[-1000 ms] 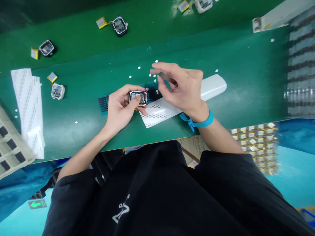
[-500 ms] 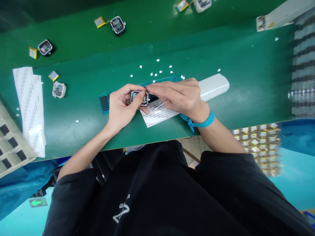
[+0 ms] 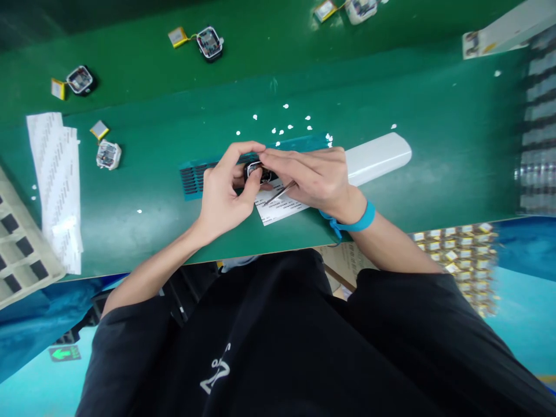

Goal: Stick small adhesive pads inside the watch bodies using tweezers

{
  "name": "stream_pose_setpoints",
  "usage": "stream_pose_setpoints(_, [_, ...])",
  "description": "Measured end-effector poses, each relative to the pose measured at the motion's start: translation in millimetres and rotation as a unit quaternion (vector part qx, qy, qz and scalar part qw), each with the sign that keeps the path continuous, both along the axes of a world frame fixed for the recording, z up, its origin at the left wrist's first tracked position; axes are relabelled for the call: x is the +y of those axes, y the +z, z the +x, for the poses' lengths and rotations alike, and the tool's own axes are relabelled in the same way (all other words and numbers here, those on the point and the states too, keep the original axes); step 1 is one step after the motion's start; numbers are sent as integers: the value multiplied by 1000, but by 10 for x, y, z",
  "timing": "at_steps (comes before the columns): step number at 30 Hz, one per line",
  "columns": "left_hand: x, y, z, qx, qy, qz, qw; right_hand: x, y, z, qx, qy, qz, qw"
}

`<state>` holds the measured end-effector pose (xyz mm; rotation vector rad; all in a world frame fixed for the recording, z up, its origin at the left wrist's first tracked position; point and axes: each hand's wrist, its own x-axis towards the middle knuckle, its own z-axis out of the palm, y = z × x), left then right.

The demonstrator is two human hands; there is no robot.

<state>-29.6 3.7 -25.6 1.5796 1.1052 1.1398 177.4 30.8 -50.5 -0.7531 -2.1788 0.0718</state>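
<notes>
My left hand (image 3: pixel 226 197) grips a small dark watch case (image 3: pixel 266 174) with its inside exposed, the thumb laid over its face and the fingers behind. Against the case's right side press the fingertips of my right hand (image 3: pixel 319 176). Metal tweezers (image 3: pixel 278 194) stick out from under my right palm, their tips pointing down-left over a white printed sheet (image 3: pixel 275 215). What my right fingertips pinch at the case is hidden. Below the hands lies a teal slotted piece (image 3: pixel 191 180), partly covered.
Open watch cases (image 3: pixel 209 44) with wired batteries (image 3: pixel 178 37) lie along the back and left. Small white stickers (image 3: pixel 290 127) dot the mat beyond my hands. A long white object (image 3: pixel 382 156) rests right. White strips (image 3: pixel 54 191) and a partitioned tray (image 3: pixel 26 243) are left.
My left hand and the watch case have shifted slightly right, closer to my right hand. The thumb now covers more of the case. The tweezers have tilted a little; the camera view has shifted slightly.
</notes>
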Motion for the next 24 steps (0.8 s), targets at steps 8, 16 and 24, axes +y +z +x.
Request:
stream_pose_setpoints(8, [-13, -104, 60, -70, 71, 46, 994, -73, 121, -110, 27, -20, -60, 998])
stream_pose_setpoints(16, [-6, -130, 55, -96, 15, 33, 995, -10, 284, -129, 168, 15, -344, 924])
stream_pose_setpoints(24, [-30, -125, 85, -127, -18, 24, 991, 27, 315, -187, 290, 79, -527, 795])
